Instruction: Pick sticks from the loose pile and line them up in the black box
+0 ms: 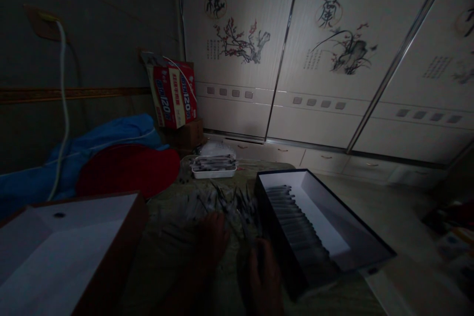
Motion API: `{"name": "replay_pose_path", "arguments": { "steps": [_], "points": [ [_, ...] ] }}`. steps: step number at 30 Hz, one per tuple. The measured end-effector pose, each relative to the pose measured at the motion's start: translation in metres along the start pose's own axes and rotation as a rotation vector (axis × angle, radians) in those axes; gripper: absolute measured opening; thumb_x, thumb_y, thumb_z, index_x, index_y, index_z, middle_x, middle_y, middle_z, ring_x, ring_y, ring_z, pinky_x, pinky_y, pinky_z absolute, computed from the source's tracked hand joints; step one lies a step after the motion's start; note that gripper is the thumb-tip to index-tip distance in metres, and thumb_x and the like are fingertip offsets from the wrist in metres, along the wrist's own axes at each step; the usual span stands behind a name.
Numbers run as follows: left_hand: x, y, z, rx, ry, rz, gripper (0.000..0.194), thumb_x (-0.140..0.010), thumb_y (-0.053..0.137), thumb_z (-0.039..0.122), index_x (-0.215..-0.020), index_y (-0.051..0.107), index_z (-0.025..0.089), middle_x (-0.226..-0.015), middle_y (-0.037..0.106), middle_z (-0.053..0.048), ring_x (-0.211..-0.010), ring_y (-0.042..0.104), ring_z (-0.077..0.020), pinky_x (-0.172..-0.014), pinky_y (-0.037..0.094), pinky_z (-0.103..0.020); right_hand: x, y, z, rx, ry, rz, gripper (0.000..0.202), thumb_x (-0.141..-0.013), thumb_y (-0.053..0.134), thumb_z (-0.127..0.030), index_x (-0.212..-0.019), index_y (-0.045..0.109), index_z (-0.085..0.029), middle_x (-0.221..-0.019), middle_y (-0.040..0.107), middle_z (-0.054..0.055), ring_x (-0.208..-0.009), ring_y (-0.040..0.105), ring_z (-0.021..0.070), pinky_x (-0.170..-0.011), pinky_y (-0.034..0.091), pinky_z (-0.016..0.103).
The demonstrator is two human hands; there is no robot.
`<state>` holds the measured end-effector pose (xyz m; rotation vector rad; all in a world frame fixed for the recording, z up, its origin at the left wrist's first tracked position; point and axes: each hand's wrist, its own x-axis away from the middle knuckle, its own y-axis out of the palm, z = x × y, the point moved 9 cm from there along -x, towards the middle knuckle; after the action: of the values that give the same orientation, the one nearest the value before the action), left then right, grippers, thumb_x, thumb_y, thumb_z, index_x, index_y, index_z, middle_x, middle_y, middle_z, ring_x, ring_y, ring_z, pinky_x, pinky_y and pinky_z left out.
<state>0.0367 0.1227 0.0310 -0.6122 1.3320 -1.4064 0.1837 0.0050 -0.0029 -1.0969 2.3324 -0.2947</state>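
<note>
The scene is dim. A pile of thin dark pen-like sticks (218,200), some seemingly in clear wrapping, lies in the middle of the table. My left hand (215,238) is at the near edge of this pile with its fingers curled, and what they hold is hidden. My right hand (264,271) is closed beside the black box (281,252), and a slender stick (246,222) seems to rise from its fingers. Inside that white-lined box, many similar sticks (292,217) lie side by side in a row along the left part.
A white tray (214,174) with more sticks stands behind the pile. On the left is a brown box (128,237) with a white inside. Behind it lie a red round item (128,170) and blue cloth (111,133). A red carton (174,94) stands near white cupboard doors (237,79).
</note>
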Motion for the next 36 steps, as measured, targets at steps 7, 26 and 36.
{"name": "replay_pose_path", "arguments": {
  "steps": [7, 26, 36],
  "points": [
    [0.005, -0.007, -0.011, 0.36, -0.094, 0.05, 0.022, -0.074, 0.047, 0.013, -0.094, 0.058, 0.017, -0.097, 0.065, -0.01, -0.094, 0.059, -0.0236, -0.082, 0.043, -0.035, 0.005, -0.001, 0.0, -0.006, 0.062, 0.021, 0.054, -0.086, 0.036, -0.059, -0.113, 0.056, -0.017, -0.107, 0.066, 0.011, -0.096, 0.062, 0.0229, -0.079, 0.047, 0.03],
    [0.047, -0.007, -0.055, 1.643, -0.631, 0.047, 0.039, -0.054, 0.075, 0.049, -0.076, 0.068, 0.017, -0.073, 0.064, -0.001, -0.068, 0.056, -0.0134, -0.061, 0.045, -0.022, 0.018, 0.01, -0.064, -0.077, -0.233, -0.133, 0.033, -0.087, 0.045, -0.043, -0.087, 0.068, -0.02, -0.071, 0.069, 0.006, -0.059, 0.065, 0.0159, -0.058, 0.049, 0.022],
    [0.048, -0.011, -0.044, 1.385, -0.539, -0.02, 0.034, -0.067, 0.062, 0.051, -0.075, 0.067, 0.018, -0.054, 0.053, 0.004, -0.051, 0.045, -0.011, -0.05, 0.038, -0.022, 0.021, 0.012, -0.057, 0.052, -0.281, -0.119, 0.036, -0.088, 0.042, -0.045, -0.092, 0.067, -0.019, -0.076, 0.07, 0.008, -0.063, 0.066, 0.0169, -0.061, 0.051, 0.023]
  ]
}}
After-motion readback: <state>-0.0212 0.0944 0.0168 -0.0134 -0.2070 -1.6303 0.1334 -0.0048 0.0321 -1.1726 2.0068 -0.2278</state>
